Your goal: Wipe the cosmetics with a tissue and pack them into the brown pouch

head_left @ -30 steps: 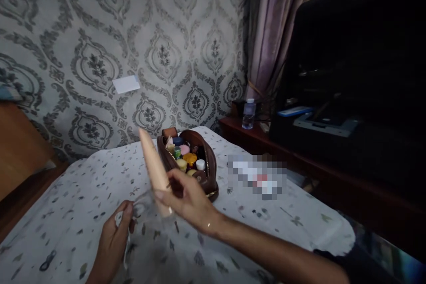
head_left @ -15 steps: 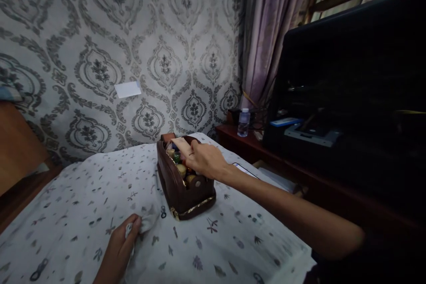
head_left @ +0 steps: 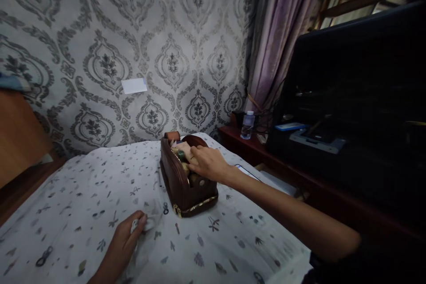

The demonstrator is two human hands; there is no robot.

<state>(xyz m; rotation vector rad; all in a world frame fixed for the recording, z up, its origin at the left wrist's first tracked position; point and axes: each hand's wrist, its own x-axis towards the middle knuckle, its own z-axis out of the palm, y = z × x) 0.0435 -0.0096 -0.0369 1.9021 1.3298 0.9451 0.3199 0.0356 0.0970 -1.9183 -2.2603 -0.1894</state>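
A brown leather pouch with gold zips stands unzipped on the patterned bedsheet. Small bottles or jars show inside it, among them a green-topped one. Across its top lies a flat beige packet, tilted down into the opening. My right hand reaches over the pouch from the right, its bent fingers on the packet's near end; some fingertips are hidden. Left of the pouch, my left hand is closed, with a bunched fold of the sheet pinched between thumb and fingers.
A clear water bottle stands on the dark red desk, beside a large black screen. A phone lies at the bed's right edge. The papered wall bounds the back; an orange-brown board is at left.
My right hand has lowered the beige packet further into the pouch, and the packet now lies flatter over the bottles. My left hand stays closed on the sheet. The view has shifted slightly.
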